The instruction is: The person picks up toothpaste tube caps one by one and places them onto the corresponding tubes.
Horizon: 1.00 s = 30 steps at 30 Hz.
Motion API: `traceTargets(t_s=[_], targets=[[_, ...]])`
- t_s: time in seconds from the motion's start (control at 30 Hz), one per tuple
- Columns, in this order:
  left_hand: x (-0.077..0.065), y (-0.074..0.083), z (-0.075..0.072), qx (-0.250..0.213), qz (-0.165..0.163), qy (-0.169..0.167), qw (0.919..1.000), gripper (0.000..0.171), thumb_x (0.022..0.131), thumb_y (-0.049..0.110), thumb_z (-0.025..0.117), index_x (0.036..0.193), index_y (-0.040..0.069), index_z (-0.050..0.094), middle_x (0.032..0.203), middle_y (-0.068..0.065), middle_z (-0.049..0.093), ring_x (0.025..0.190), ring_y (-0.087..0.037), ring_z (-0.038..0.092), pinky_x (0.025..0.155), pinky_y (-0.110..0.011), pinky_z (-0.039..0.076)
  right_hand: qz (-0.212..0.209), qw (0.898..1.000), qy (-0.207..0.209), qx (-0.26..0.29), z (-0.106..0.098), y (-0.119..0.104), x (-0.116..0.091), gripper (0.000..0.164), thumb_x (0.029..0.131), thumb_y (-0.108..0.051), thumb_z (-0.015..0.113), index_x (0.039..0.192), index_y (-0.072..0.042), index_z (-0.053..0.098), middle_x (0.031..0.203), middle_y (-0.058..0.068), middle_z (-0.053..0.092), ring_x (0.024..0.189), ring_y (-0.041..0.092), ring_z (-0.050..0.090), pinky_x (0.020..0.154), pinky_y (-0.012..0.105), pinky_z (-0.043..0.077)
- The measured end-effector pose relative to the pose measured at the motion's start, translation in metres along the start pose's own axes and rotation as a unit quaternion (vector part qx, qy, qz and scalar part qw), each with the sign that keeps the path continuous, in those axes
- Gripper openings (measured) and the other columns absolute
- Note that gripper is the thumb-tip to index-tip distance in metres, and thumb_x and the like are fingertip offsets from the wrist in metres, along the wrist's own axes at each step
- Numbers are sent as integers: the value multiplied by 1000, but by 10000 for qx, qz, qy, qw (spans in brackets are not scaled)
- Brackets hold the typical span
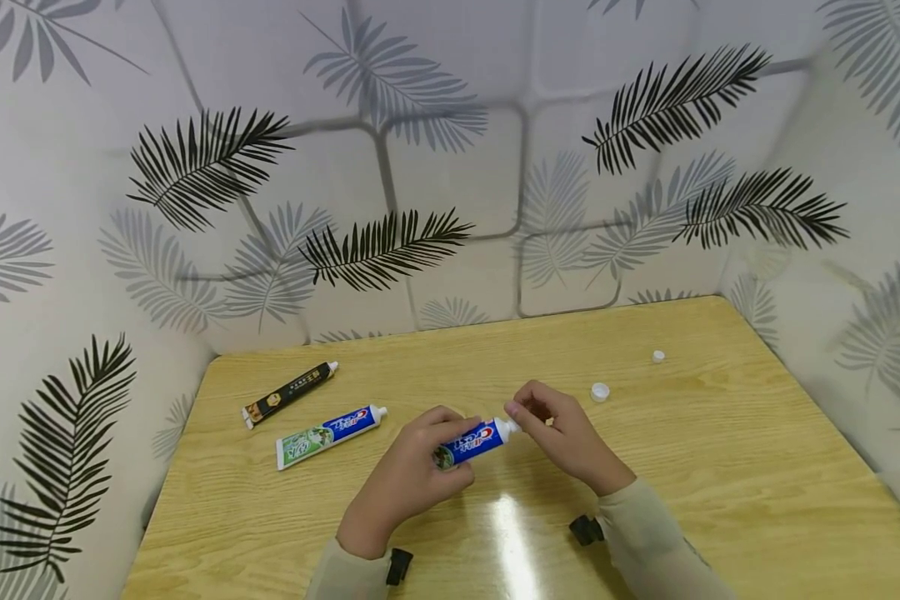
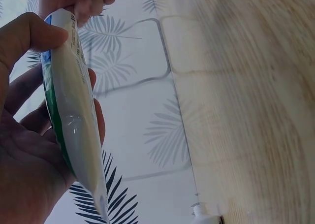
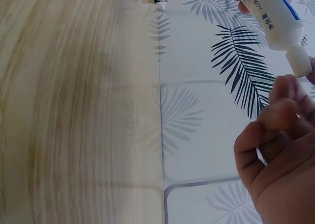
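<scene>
A blue, green and white toothpaste tube (image 1: 476, 443) is held above the table in the left hand (image 1: 416, 462), its thumb on one face and its fingers round the other. In the left wrist view the tube's pale back (image 2: 74, 106) shows. The tube's narrow white cap end (image 3: 298, 61) points toward the right hand (image 1: 566, 437). Thumb and forefinger of that hand pinch this white end, the other fingers (image 3: 248, 140) curled. The fingertips partly hide it in the head view.
Left on the wooden table (image 1: 720, 467) lie a second blue-green toothpaste tube (image 1: 328, 436) and a black tube (image 1: 288, 395), both with bare white nozzles. A larger white cap (image 1: 600, 392) and a small white cap (image 1: 658, 357) lie to the right. Leaf-patterned wall covering borders the table.
</scene>
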<state>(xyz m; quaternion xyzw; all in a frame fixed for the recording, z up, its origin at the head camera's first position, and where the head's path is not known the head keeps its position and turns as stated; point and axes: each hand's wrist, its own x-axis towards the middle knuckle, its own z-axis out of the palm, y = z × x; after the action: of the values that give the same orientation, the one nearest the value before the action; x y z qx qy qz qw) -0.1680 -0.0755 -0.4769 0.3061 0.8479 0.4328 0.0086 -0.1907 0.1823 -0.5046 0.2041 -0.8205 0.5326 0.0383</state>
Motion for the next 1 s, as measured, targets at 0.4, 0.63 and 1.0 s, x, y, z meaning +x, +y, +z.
traceTargets(t_s=[0.4,0.63,1.0], targets=[[-2,-4,-3,-189,-14,173,9997,53,85,4,79,137,11,73,120,5,69,97,-10,65,79,-24,60,-418,9985,-105,335,-6,-3,-4,7,103,-11,71,106,-17,68,86,0,63,74,14,56,67,29,49],[-3,-6,-7,-291,-68,276,9992,53,86,2,78,138,11,72,121,6,68,97,-12,65,75,-24,59,-735,9960,-203,459,-7,-3,-4,23,98,-2,73,115,-17,68,86,1,62,73,13,56,66,29,51],[-3,-5,-6,-342,46,299,9990,53,86,2,78,138,10,72,121,5,68,96,-11,66,76,-25,60,-280,9990,-138,320,-4,-2,-2,10,106,-14,67,100,-18,73,88,3,67,75,13,55,68,29,48]])
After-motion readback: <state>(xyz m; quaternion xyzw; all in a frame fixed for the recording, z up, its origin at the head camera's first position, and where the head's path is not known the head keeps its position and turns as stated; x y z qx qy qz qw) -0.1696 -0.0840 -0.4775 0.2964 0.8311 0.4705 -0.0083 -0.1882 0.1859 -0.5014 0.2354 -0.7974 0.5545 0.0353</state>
